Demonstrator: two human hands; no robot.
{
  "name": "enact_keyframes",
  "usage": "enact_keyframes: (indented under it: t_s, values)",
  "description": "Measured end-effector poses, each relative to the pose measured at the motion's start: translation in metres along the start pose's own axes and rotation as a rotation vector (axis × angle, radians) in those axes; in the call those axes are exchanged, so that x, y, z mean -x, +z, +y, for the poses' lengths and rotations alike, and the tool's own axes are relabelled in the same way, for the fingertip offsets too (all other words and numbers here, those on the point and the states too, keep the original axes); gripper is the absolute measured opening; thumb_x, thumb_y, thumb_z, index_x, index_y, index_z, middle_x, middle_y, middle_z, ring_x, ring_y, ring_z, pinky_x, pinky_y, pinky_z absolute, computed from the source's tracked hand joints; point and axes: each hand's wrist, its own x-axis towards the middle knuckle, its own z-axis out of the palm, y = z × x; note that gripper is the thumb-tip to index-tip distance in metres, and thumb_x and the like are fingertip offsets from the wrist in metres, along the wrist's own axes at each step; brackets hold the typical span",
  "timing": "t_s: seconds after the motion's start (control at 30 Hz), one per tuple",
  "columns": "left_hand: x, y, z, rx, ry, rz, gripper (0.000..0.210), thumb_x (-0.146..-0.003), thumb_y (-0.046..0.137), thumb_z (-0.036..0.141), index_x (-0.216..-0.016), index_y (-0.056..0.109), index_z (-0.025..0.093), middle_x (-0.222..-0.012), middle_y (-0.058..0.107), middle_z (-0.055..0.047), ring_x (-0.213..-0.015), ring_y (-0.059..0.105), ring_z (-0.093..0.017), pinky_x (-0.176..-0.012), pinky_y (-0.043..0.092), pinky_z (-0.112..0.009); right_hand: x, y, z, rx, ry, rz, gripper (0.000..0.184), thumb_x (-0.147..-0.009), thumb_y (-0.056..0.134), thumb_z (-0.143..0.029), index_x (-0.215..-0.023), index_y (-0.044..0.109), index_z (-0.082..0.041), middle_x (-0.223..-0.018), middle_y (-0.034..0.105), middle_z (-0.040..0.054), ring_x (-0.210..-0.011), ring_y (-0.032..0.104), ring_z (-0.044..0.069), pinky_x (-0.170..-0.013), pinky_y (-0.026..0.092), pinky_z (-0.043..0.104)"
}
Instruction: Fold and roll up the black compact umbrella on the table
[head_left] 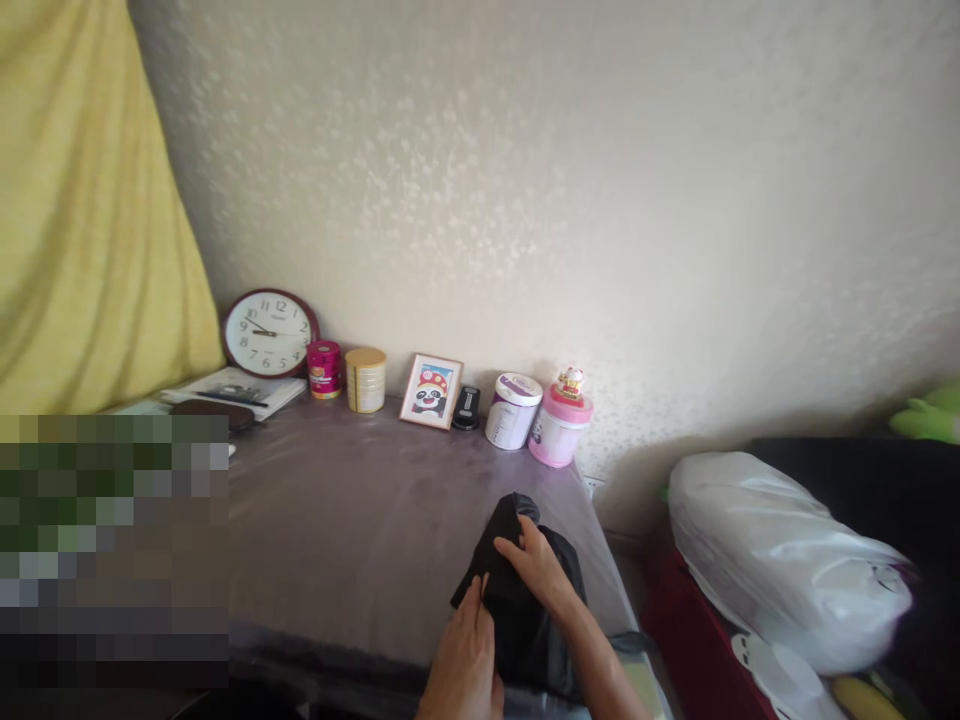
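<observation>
By the table's (360,530) right edge, our right hand (536,562) pinches black cloth (516,622), likely steadying it. Our left hand's (466,650) grip? Can't tell.

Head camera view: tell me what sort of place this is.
Most likely a room in a home: a yellow curtain hangs at the left, while a round clock and a framed panda picture stand on a covered table beside a wall with patterned wallpaper.

A black, apparently soft fabric item (517,630) (its exact kind was hard to tell) lay rumpled at the front right corner of a grey-brown tabletop (337,530).
</observation>
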Motion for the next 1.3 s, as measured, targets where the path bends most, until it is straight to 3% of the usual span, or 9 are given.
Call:
enact_keyframes:
  t_s: [0.1,0.23,0.33,0.5,0.7,0.8,1.07,1.2,1.3]
  values:
    - [0.001,-0.015,0.003,-0.095,-0.017,-0.138,0.076,-0.058,0.047,0.007,-0.132,0.032,0.003,-0.138,0.038,-0.021,-0.128,0.035,-0.029,-0.104,0.035,-0.041,0.005,0.001,-0.008,-0.046,0.048,-0.137,0.046,-0.077,0.05,-0.039,-0.116,0.046,-0.014,-0.073,0.068,0.0019,-0.058,0.063,0.014,-0.05,0.045,0.024]
    - [0.002,-0.043,0.01,-0.135,-0.068,-0.213,0.06,-0.07,0.047,0.014,-0.128,0.036,0.002,-0.128,0.048,-0.023,-0.116,0.049,-0.028,-0.098,0.041,-0.04,0.01,0.001,-0.014,-0.044,0.013,-0.231,0.032,-0.082,0.042,-0.041,-0.096,0.054,-0.015,-0.077,0.071,0.0058,-0.058,0.063,0.011,-0.05,0.043,0.02]
    - [0.001,-0.058,0.016,-0.162,-0.084,-0.126,0.046,-0.071,0.048,0.017,-0.116,0.048,0.007,-0.116,0.056,-0.018,-0.105,0.055,-0.029,-0.091,0.045,-0.043,0.01,0.0,-0.016,-0.002,-0.027,-0.271,0.028,-0.083,0.041,-0.039,-0.087,0.057,-0.016,-0.079,0.072,0.0058,-0.058,0.062,0.01,-0.05,0.041,0.019]
    - [-0.002,-0.064,0.024,-0.11,0.149,0.115,0.04,-0.067,0.052,0.016,-0.107,0.051,0.018,-0.122,0.049,-0.011,-0.111,0.049,-0.026,-0.094,0.043,-0.042,0.01,-0.001,-0.013,0.087,-0.146,-0.295,0.026,-0.084,0.044,-0.036,-0.079,0.062,-0.017,-0.076,0.07,0.0024,-0.057,0.06,0.01,-0.053,0.042,0.02]
    - [-0.003,-0.052,0.019,-0.137,0.15,0.087,0.02,-0.071,0.053,0.018,-0.09,0.057,0.019,-0.095,0.058,-0.007,-0.092,0.057,-0.024,-0.083,0.048,-0.041,0.011,-0.001,-0.01,0.086,-0.171,-0.356,0.026,-0.085,0.042,-0.033,-0.084,0.063,-0.018,-0.076,0.072,0.0017,-0.056,0.06,0.011,-0.054,0.043,0.021]
    - [-0.004,-0.036,0.012,-0.162,0.156,0.139,0.031,-0.071,0.055,0.022,-0.102,0.054,0.016,-0.105,0.057,-0.011,-0.097,0.056,-0.026,-0.083,0.049,-0.04,0.014,-0.001,-0.016,0.15,-0.192,-0.361,0.027,-0.086,0.041,-0.032,-0.085,0.065,-0.019,-0.078,0.072,0.001,-0.056,0.06,0.011,-0.054,0.043,0.021]
    - [-0.006,0.011,-0.021,-0.202,0.234,0.188,0.055,-0.072,0.054,0.02,-0.125,0.04,0.019,-0.126,0.049,-0.015,-0.109,0.052,-0.029,-0.088,0.048,-0.041,0.035,-0.001,-0.014,0.312,-0.484,-0.08,0.027,-0.089,0.041,-0.028,-0.098,0.066,-0.024,-0.09,0.071,0.0017,-0.085,0.062,0.016,-0.077,0.046,0.025]
    - [-0.007,0.021,-0.03,-0.188,0.237,0.167,0.059,-0.066,0.056,0.014,-0.123,0.041,0.022,-0.137,0.041,-0.013,-0.105,0.054,-0.028,-0.087,0.048,-0.042,0.033,-0.004,0.005,0.402,-0.657,-0.02,0.027,-0.091,0.041,-0.026,-0.101,0.066,-0.024,-0.108,0.067,0.0028,-0.114,0.05,0.019,-0.101,0.033,0.037]
    - [-0.008,0.028,-0.037,-0.172,0.241,0.144,0.063,-0.064,0.058,0.014,-0.124,0.04,0.023,-0.14,0.038,-0.013,-0.108,0.054,-0.029,-0.089,0.048,-0.044,0.014,-0.006,0.017,0.444,-0.65,-0.003,0.028,-0.092,0.039,-0.025,-0.102,0.065,-0.025,-0.113,0.065,0.0025,-0.12,0.045,0.019,-0.108,0.021,0.044]
